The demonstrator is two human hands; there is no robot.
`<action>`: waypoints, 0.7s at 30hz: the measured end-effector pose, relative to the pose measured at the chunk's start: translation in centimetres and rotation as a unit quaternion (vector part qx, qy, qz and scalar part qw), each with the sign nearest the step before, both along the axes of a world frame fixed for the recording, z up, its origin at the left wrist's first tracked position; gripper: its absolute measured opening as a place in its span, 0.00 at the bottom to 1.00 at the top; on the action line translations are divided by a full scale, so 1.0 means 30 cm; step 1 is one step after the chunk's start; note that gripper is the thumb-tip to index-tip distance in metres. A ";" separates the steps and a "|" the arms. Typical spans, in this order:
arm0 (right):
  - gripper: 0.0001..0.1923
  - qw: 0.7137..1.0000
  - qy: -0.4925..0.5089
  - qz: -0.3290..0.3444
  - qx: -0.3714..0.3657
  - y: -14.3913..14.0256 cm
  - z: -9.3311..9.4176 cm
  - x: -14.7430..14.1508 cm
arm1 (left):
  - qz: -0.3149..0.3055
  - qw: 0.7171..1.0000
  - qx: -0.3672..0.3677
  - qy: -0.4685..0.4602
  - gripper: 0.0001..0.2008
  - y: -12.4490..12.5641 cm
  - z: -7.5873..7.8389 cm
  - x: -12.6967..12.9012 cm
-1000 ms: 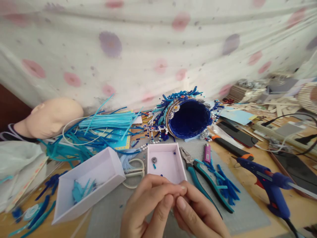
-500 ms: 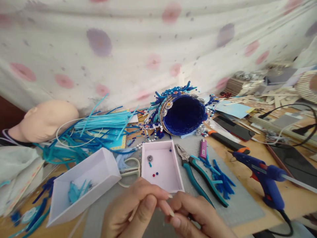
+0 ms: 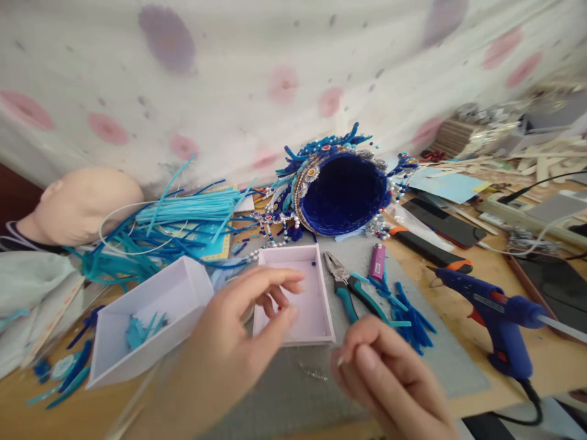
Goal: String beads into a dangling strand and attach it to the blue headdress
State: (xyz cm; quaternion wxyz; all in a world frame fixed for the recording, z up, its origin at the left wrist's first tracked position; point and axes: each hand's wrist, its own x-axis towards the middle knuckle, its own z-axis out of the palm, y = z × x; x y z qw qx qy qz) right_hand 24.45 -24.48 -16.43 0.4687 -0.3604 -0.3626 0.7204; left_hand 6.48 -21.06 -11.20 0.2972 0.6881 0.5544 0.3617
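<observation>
Two hands are over the near edge of the table, and they sit apart. Left hand (image 3: 238, 342) reaches over the small white box (image 3: 316, 327), fingers spread and loose, thumb and forefinger near each other above the box floor; blur hides whether anything tiny sits in that grip. Right hand (image 3: 389, 379) hangs low by the near edge, fingers curled inward in a loose fist, and I cannot tell if it holds anything. Between the two, a short beaded chain piece (image 3: 314, 371) lies on the grey mat (image 3: 458, 379), touching neither hand. Just left of the small box, a larger white box (image 3: 142, 318) sits tilted with blue scraps inside. Right of the small box lie teal-handled pliers (image 3: 348, 293), a pink lighter (image 3: 377, 261) and a heap of blue strips (image 3: 408, 311). Farther right, a blue glue gun (image 3: 495, 318) rests on the wood. Toward the far edge, a blue beaded headdress (image 3: 342, 189) lies on its side, hollow facing the camera. At the left edge, a mannequin head (image 3: 82, 205) lies beside a bundle of turquoise cords (image 3: 192, 217).
</observation>
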 end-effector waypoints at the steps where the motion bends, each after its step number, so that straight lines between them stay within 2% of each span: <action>1: 0.17 0.999 0.006 -0.045 0.004 0.006 0.005 0.010 | 0.001 0.998 -0.010 0.065 0.11 0.037 -0.010 0.003; 4: 0.09 0.991 0.037 -0.120 0.036 0.024 0.012 0.036 | -0.065 0.974 -0.021 0.214 0.11 0.145 -0.059 0.031; 6: 0.07 0.990 0.041 -0.129 0.050 0.030 0.010 0.048 | -0.126 0.952 -0.016 0.278 0.12 0.194 -0.099 0.059; 8: 0.07 0.989 0.038 -0.132 0.050 0.033 0.003 0.058 | -0.154 0.937 -0.013 0.312 0.11 0.219 -0.132 0.087; 11: 0.07 0.990 0.032 -0.130 0.053 0.039 -0.006 0.067 | -0.143 0.933 -0.017 0.329 0.10 0.227 -0.162 0.114; 15: 0.08 0.993 0.008 -0.104 0.045 0.047 -0.011 0.073 | -0.135 0.934 -0.017 0.330 0.10 0.229 -0.176 0.120; 18: 0.10 0.992 -0.033 -0.113 0.048 0.046 -0.015 0.073 | -0.129 0.940 -0.011 0.316 0.09 0.222 -0.162 0.110; 21: 0.11 0.986 -0.075 -0.138 0.062 0.043 -0.018 0.064 | -0.077 0.959 -0.015 0.271 0.08 0.174 -0.120 0.079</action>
